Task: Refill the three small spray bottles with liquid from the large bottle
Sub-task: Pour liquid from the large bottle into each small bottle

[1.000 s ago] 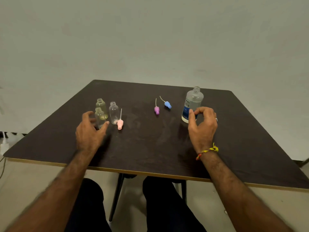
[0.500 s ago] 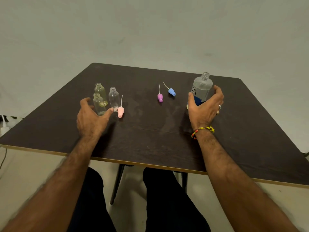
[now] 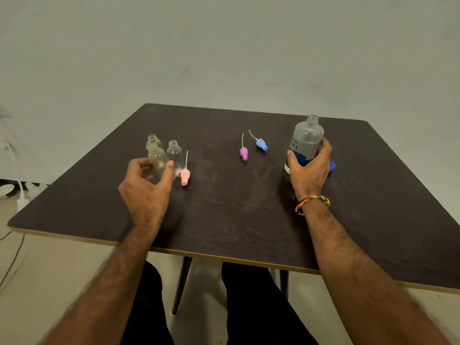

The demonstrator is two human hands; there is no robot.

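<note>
Three small open bottles stand at the table's left: a yellowish one (image 3: 152,140) at the back, a clear one (image 3: 174,153) to its right, and a front one (image 3: 157,157). My left hand (image 3: 146,190) wraps thumb and fingers around the front one. My right hand (image 3: 310,171) grips the large clear bottle (image 3: 307,136) with the blue label, uncapped and leaning slightly left. Its blue cap (image 3: 332,166) peeks out behind that hand. Three spray heads lie loose on the table: pink (image 3: 185,176), purple (image 3: 244,153) and blue (image 3: 261,144).
The dark square table (image 3: 224,220) has a pale edge close to my knees. A white power strip (image 3: 22,201) and cables lie on the floor at the left. A plain wall stands behind the table.
My right hand closed around the large bottle and lifted it off its cap side. My left hand moved forward and closed on the front small bottle.
</note>
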